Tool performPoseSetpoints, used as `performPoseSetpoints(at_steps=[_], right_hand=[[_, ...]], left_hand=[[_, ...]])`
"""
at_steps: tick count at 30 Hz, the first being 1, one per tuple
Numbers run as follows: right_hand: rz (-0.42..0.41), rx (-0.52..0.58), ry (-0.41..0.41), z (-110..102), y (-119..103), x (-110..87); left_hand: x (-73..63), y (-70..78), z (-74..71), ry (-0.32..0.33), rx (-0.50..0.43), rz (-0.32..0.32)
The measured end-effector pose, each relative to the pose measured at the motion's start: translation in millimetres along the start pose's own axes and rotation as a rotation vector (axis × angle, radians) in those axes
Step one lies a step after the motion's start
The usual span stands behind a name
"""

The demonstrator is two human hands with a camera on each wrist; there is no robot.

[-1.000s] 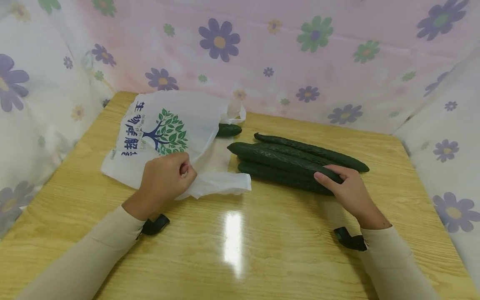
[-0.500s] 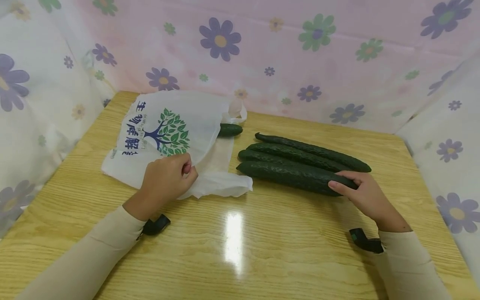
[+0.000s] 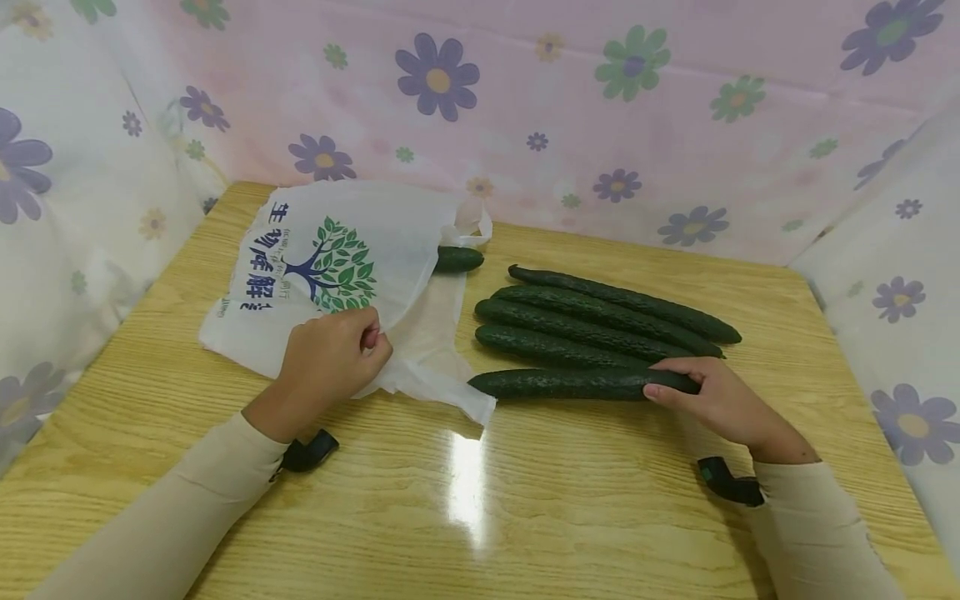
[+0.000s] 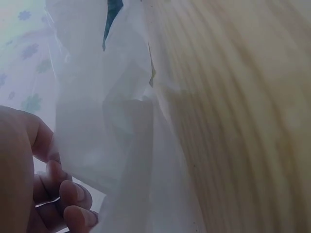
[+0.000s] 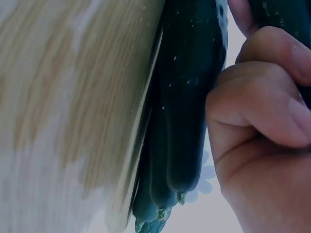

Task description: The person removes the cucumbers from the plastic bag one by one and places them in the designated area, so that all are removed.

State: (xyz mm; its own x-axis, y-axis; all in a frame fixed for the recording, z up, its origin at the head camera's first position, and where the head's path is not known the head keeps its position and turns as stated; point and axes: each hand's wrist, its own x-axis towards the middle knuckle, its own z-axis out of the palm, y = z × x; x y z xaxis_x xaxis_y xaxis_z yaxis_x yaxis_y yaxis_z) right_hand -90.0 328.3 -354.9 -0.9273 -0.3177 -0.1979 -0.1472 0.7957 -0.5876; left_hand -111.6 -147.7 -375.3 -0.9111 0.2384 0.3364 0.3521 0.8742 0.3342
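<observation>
My left hand point(image 3: 330, 358) pinches the near edge of a white plastic bag point(image 3: 405, 212) printed with a tree and dark blue characters. In the left wrist view its curled fingers meet the thin film of the bag point(image 4: 87, 121). My right hand point(image 3: 723, 408) grips the right end of a long dark green cucumber point(image 3: 562, 384), thumb on the near side. That cucumber's left tip touches the bag's front handle. Several more cucumbers point(image 3: 607, 308) lie side by side just behind it. Another cucumber point(image 3: 459, 259) pokes partly out of the bag's mouth; the rest of it is hidden.
Everything lies on a wood-grain table point(image 3: 375, 517) with a bright light reflection near the front. A flowered pink cloth point(image 3: 510, 100) hangs behind it, with pale flowered cloths at both sides. The bag's far handle point(image 3: 476, 223) sticks out at the back.
My right hand has brought the held cucumber off the others toward the front edge and slightly right. The bag's front handle has bent nearer to me. My left hand has hardly moved.
</observation>
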Motion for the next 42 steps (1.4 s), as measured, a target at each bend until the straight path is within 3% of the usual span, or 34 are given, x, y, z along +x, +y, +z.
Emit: performPoseSetpoints(at_steps=[7, 13, 16, 23, 26, 34, 39, 42], right_hand=[[0.02, -0.038, -0.012, -5.7, 4.5, -1.2], [0.082, 0.016, -0.136, -10.6, 5.3, -3.6], [0.094, -0.008, -0.196, -12.7, 3.6, -4.3], [0.132, -0.042, -0.245, -11.9, 3.8, -2.9], [0.125, -0.084, -0.221, -10.9, 3.3, -4.4], [0.092, -0.378, -0.066, -13.1, -7.9, -9.0], [0.122, -0.447, -0.01, -14.9, -14.8, -12.1], [0.08, -0.467, 0.074, -15.6, -19.1, -13.4]], left_hand=[[0.2, -1.0, 1.8, -0.002, 0.0, 0.006], [-0.2, -2.3, 1.4, 0.01, -0.008, 0.01], [-0.4, -2.8, 1.1, 0.005, -0.01, 0.002], [-0.5, -2.1, 0.4, 0.009, -0.014, -0.006], [-0.2, -1.3, 0.3, 0.005, -0.02, -0.005], [-0.2, -1.6, 0.1, 0.009, -0.015, -0.004], [0.1, -1.9, 0.6, 0.003, -0.014, -0.007], [0.5, -1.7, 1.0, 0.004, -0.018, 0.001]])
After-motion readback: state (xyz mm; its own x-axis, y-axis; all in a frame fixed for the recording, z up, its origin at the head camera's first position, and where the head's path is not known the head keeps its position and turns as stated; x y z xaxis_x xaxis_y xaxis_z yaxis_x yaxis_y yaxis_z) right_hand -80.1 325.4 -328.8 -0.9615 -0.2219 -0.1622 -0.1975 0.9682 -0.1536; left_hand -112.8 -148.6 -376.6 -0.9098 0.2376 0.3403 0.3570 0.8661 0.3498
